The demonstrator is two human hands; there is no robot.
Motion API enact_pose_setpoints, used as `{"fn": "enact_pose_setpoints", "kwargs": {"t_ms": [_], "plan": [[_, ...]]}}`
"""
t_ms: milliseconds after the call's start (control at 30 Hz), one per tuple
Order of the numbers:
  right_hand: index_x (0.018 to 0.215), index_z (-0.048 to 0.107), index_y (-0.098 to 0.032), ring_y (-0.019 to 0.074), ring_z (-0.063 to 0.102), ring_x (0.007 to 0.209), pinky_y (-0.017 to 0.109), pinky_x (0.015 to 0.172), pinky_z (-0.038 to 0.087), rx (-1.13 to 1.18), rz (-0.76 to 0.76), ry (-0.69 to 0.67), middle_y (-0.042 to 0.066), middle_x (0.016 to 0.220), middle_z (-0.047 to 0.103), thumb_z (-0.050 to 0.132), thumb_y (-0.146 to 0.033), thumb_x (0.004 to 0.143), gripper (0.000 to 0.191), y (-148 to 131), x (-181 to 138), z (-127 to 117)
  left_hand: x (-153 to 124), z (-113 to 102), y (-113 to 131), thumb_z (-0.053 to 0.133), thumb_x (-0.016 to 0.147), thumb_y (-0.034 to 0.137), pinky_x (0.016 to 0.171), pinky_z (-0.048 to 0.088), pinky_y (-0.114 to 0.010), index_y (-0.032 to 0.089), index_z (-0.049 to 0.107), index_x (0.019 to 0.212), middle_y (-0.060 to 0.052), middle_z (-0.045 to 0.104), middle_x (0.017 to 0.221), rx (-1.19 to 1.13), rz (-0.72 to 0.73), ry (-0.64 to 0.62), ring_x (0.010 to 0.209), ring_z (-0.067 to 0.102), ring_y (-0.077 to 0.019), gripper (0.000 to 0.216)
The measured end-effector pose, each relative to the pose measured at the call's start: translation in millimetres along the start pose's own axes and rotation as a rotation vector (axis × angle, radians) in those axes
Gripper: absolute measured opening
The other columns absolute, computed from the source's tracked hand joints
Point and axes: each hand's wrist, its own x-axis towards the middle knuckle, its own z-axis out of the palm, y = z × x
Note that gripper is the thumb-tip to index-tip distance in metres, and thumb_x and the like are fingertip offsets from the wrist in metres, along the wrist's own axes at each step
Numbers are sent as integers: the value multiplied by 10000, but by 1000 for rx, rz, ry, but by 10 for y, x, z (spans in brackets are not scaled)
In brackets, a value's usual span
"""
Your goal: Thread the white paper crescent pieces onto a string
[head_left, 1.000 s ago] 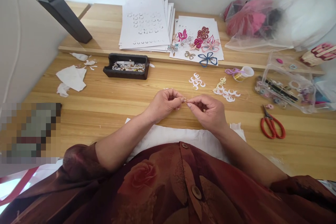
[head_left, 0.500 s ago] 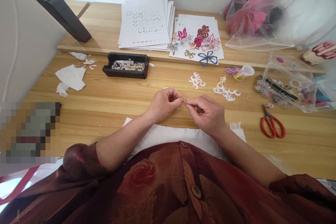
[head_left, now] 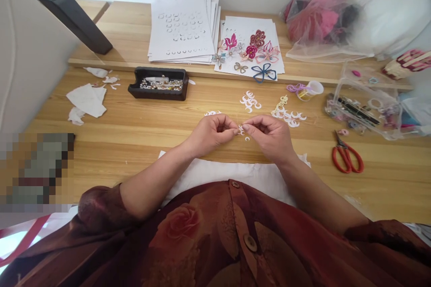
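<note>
Left hand (head_left: pixel 215 135) and right hand (head_left: pixel 270 138) both have thumb pinched to finger; what they grip is too small to tell. A few white crescents (head_left: pixel 241 130), flat and thin-tipped, show by their fingertips, right of one black box (head_left: pixel 156 94). Three crescent clusters (head_left: pixel 249 102) and one scissors (head_left: pixel 344 157), red-handled, lie farther right of it.

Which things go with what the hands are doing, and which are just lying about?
Probably in the job:
Tiny pale piece between the left hand and right hand
White crescents close by

Apparently just lying about right now:
Red-handled scissors
Black box
Paper stack
White scraps
</note>
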Motion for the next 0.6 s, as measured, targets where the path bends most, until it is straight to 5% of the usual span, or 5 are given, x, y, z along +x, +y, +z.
{"fn": "enact_pose_setpoints", "kwargs": {"t_ms": [133, 367, 600], "plan": [[783, 781, -205, 122, 591, 577, 271, 546, 467, 31, 62, -42, 7, 697, 741, 785, -301, 827, 105, 15, -9, 22, 19, -4, 2, 799, 754, 325, 581, 418, -222, 155, 659, 759, 3, 645, 643, -122, -33, 27, 576, 538, -84, 220], [853, 793, -207, 119, 575, 587, 277, 584, 465, -334, -400, 30, 5, 705, 713, 694, -139, 898, 128, 1, -103, 47, 47, 3, -48, 801, 758, 292, 589, 436, -216, 153, 650, 759, 11, 654, 627, -165, -37, 115, 561, 553, -77, 206], [886, 765, -222, 127, 608, 605, 269, 586, 497, -491, -563, 41, 13, 753, 727, 652, -130, 946, 158, 9, -107, 48, 55, 10, -56, 784, 765, 274, 581, 444, -224, 159, 645, 747, 16, 650, 638, -94, -32, 156, 571, 569, -89, 182]]}}
